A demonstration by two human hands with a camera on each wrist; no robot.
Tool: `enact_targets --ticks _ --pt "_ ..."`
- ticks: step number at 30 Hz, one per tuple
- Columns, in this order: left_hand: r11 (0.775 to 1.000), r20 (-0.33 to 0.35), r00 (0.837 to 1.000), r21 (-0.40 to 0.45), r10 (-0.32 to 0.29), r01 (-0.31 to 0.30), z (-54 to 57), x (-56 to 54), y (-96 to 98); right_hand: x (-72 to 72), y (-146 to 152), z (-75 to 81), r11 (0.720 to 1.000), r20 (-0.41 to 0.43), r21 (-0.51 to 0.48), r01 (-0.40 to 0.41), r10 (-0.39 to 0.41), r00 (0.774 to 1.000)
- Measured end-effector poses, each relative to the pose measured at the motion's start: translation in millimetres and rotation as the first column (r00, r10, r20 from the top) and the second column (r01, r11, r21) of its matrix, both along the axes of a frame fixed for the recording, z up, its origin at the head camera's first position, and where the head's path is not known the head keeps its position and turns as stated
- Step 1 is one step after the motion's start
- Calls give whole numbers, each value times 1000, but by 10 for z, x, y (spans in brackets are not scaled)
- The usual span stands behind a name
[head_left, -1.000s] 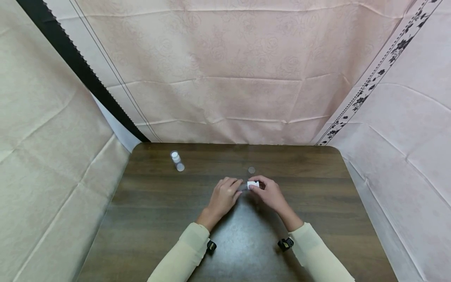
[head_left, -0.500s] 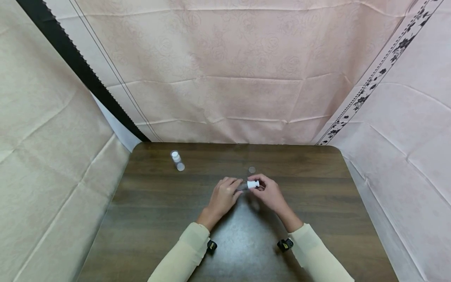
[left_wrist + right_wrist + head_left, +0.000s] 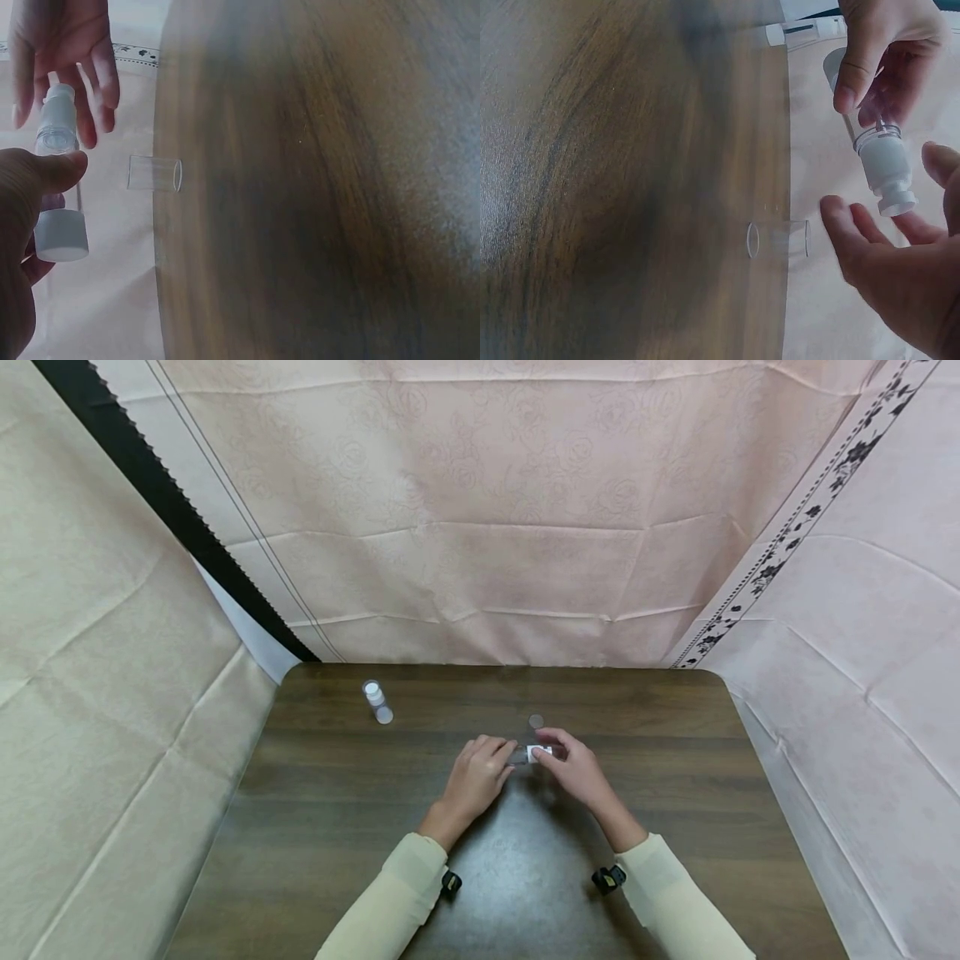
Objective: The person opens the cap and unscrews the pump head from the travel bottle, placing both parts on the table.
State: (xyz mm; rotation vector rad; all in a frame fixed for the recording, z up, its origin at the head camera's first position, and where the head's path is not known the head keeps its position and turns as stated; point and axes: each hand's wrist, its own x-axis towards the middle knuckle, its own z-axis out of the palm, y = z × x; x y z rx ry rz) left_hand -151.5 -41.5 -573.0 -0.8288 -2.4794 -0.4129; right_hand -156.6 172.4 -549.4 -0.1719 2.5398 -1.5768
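Note:
My left hand (image 3: 475, 777) holds a small clear spray bottle (image 3: 61, 236) round its see-through body, thumb across the front. The bottle has a white base and a white spray top (image 3: 885, 161), which points to the right in the head view. Around that top, my right hand (image 3: 577, 772) has its thumb and fingers spread; in the right wrist view gaps show between them and the white collar. A clear cylindrical cap (image 3: 154, 174) stands on the table just beyond the hands. Part of the bottle's body is hidden behind the left fingers.
A second small bottle (image 3: 377, 702) with a white top and white base stands at the back left of the brown wooden table (image 3: 315, 827). Pale cloth (image 3: 487, 568) hangs behind the table's far edge and along both sides.
The right thumb and fingers have shifted about the white spray top, and now stand wider apart. The left hand and the bottle have stayed in place.

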Motion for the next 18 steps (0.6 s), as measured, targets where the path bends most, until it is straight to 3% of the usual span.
enact_targets --ticks 3,8,18 --pt "1000 -25 1000 -12 -7 6 8 0 9 -6 4 -27 999 31 45 -8 7 1000" --pt "1000 -33 999 -10 -8 8 24 1 17 -17 9 -71 1000 48 15 -25 25 999" --pt "997 15 1000 81 -5 4 -12 3 29 0 24 -38 999 -21 -12 -52 52 998"
